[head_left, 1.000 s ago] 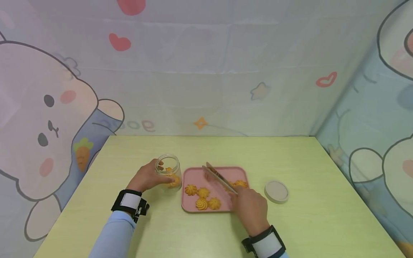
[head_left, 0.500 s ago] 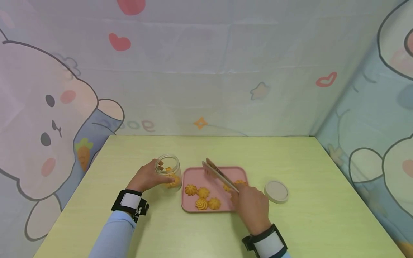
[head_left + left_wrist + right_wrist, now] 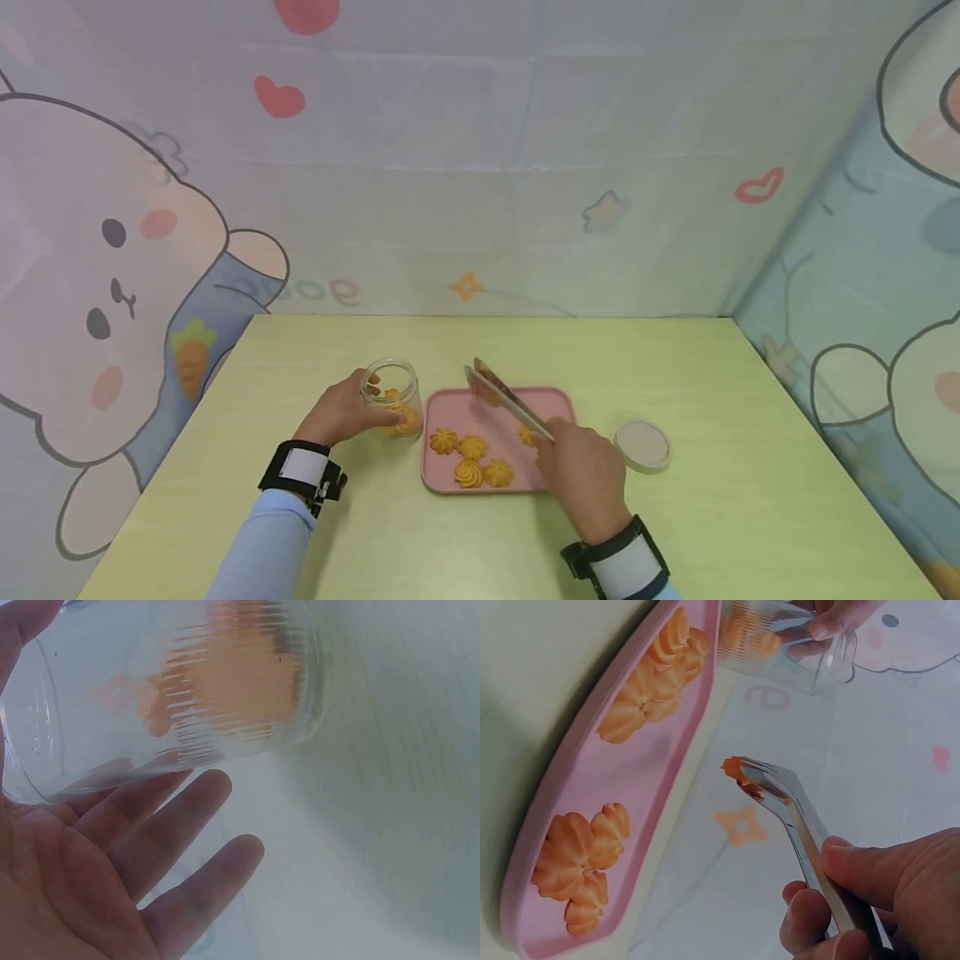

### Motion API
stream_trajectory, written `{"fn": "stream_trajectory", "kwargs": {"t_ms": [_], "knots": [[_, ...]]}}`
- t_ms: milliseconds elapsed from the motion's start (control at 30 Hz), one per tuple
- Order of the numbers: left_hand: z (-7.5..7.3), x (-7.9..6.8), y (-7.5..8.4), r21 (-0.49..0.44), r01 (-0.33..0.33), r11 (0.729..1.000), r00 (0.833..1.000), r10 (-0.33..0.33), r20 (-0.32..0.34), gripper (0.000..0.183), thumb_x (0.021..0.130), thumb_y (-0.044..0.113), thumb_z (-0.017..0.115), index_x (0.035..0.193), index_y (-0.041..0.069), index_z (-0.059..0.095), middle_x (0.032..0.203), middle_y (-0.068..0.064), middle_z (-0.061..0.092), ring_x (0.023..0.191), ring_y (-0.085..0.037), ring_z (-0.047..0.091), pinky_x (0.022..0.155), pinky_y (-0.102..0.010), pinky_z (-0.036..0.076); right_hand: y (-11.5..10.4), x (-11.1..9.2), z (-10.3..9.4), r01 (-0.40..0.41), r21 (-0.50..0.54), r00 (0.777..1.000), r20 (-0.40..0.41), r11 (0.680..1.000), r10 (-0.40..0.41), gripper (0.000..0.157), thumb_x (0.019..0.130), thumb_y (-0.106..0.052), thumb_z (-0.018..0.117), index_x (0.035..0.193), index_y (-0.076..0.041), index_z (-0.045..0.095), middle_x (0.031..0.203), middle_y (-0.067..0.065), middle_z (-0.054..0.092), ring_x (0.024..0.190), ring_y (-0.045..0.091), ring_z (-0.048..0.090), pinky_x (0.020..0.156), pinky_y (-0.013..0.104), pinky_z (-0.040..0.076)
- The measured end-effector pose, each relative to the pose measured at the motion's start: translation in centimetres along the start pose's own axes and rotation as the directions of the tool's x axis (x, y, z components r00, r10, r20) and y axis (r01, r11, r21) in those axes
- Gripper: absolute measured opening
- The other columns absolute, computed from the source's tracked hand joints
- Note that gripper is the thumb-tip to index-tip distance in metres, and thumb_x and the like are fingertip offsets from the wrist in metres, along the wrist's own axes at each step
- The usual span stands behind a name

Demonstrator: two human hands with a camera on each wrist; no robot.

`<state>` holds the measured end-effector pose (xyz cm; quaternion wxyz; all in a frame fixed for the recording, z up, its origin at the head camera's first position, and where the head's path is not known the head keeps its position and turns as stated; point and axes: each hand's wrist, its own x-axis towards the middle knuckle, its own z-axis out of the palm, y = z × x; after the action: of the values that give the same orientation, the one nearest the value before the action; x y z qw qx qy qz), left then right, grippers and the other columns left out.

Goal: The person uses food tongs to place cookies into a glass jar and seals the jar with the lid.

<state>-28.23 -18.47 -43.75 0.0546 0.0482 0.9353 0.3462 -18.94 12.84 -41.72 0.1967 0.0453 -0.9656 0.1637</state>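
On the left of the table stands a glass jar (image 3: 393, 392) with several cookies in its lower part. My left hand (image 3: 343, 412) holds it, thumb on the near side and fingers behind; in the left wrist view some fingers (image 3: 206, 881) spread past the glass. My right hand (image 3: 587, 479) grips metal tongs (image 3: 517, 408), which slant up and left over the pink tray (image 3: 452, 408). In the right wrist view the tongs pinch a piped cookie (image 3: 733, 768) at their tips, above the tray. More piped cookies (image 3: 472, 447) lie in the tray, some partly hidden by my right hand.
A round whitish lid (image 3: 642, 446) lies on the table right of the tray. The pale yellow table (image 3: 735, 500) ends at a cartoon-printed cloth (image 3: 480, 167) behind and at both sides.
My right hand and the tongs have risen slightly, with the tips moving up and a little left over the tray's far edge. The left hand and jar have stayed put.
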Motion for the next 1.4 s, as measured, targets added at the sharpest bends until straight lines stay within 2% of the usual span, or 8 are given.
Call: {"fn": "stream_trajectory", "kwargs": {"t_ms": [233, 667, 767, 900, 967, 1100, 1400], "knots": [[-0.1, -0.1, 0.1, 0.004, 0.005, 1.0, 1.0, -0.006, 0.003, 0.091, 0.064, 0.052, 0.081, 0.129, -0.002, 0.048, 0.117, -0.021, 0.062, 0.101, -0.032, 0.056, 0.085, -0.052, 0.048, -0.5, 0.4, -0.7, 0.038, -0.005, 0.999, -0.038, 0.999, -0.038, 0.019, 0.081, -0.024, 0.074, 0.074, -0.009, 0.065, 0.048, 0.001, 0.054, 0.037, 0.016, 0.042, 0.031, 0.028, 0.026], [0.0, 0.0, 0.1, 0.018, 0.006, 1.0, 1.0, -0.006, -0.001, 0.089, 0.064, 0.051, 0.081, 0.128, -0.002, 0.048, 0.113, -0.021, 0.063, 0.099, -0.032, 0.056, 0.085, -0.051, 0.048, -2.2, 1.5, -2.2, 0.058, 0.002, 0.997, -0.048, 0.998, -0.058, 0.021, 0.083, -0.028, 0.073, 0.077, -0.008, 0.069, 0.045, -0.001, 0.041, 0.036, 0.014, 0.033, 0.033, 0.024, 0.016], [0.0, 0.1, 0.1, 0.018, 0.003, 1.0, 1.0, -0.003, -0.001, 0.089, 0.064, 0.051, 0.081, 0.128, -0.002, 0.047, 0.112, -0.021, 0.064, 0.098, -0.032, 0.056, 0.085, -0.051, 0.048, -2.6, 1.8, -2.5, 0.065, 0.006, 0.996, -0.054, 0.998, -0.064, 0.019, 0.083, -0.029, 0.073, 0.085, -0.01, 0.074, 0.047, 0.0, 0.048, 0.036, 0.013, 0.034, 0.032, 0.024, 0.017], [0.0, 0.1, 0.0, 0.017, 0.005, 1.0, 1.0, -0.005, 0.0, 0.089, 0.064, 0.051, 0.081, 0.128, -0.001, 0.047, 0.111, -0.02, 0.064, 0.098, -0.031, 0.056, 0.084, -0.05, 0.048, -3.4, 2.1, -2.9, 0.069, 0.01, 0.996, -0.048, 0.998, -0.068, 0.022, 0.083, -0.03, 0.073, 0.095, -0.013, 0.076, 0.057, 0.002, 0.062, 0.038, 0.013, 0.04, 0.03, 0.024, 0.025], [0.1, 0.1, 0.0, 0.015, 0.005, 1.0, 1.0, -0.005, 0.0, 0.089, 0.064, 0.051, 0.081, 0.128, -0.001, 0.047, 0.11, -0.02, 0.064, 0.097, -0.031, 0.056, 0.084, -0.05, 0.048, -3.9, 2.3, -3.1, 0.07, 0.01, 0.997, -0.041, 0.997, -0.07, 0.02, 0.083, -0.031, 0.072, 0.091, -0.013, 0.076, 0.058, 0.003, 0.063, 0.039, 0.014, 0.041, 0.03, 0.025, 0.028], [0.1, 0.2, -0.1, 0.01, 0.004, 1.0, 1.0, -0.004, 0.0, 0.09, 0.064, 0.052, 0.081, 0.128, -0.002, 0.047, 0.11, -0.02, 0.064, 0.097, -0.031, 0.056, 0.084, -0.05, 0.048, -4.7, 2.6, -3.4, 0.096, 0.014, 0.994, -0.048, 0.995, -0.095, 0.022, 0.084, -0.033, 0.071, 0.078, -0.012, 0.072, 0.051, 0.001, 0.053, 0.037, 0.014, 0.039, 0.029, 0.024, 0.027], [0.1, 0.3, -0.3, 0.009, -0.004, 1.0, 1.0, 0.004, -0.001, 0.092, 0.063, 0.053, 0.081, 0.128, -0.002, 0.047, 0.11, -0.02, 0.064, 0.097, -0.031, 0.056, 0.084, -0.051, 0.048, -6.3, 2.9, -3.2, 0.223, -0.054, 0.967, -0.115, 0.973, -0.228, 0.029, 0.084, -0.036, 0.071, 0.067, -0.013, 0.066, 0.042, -0.003, 0.041, 0.037, 0.012, 0.038, 0.031, 0.023, 0.026]]}}
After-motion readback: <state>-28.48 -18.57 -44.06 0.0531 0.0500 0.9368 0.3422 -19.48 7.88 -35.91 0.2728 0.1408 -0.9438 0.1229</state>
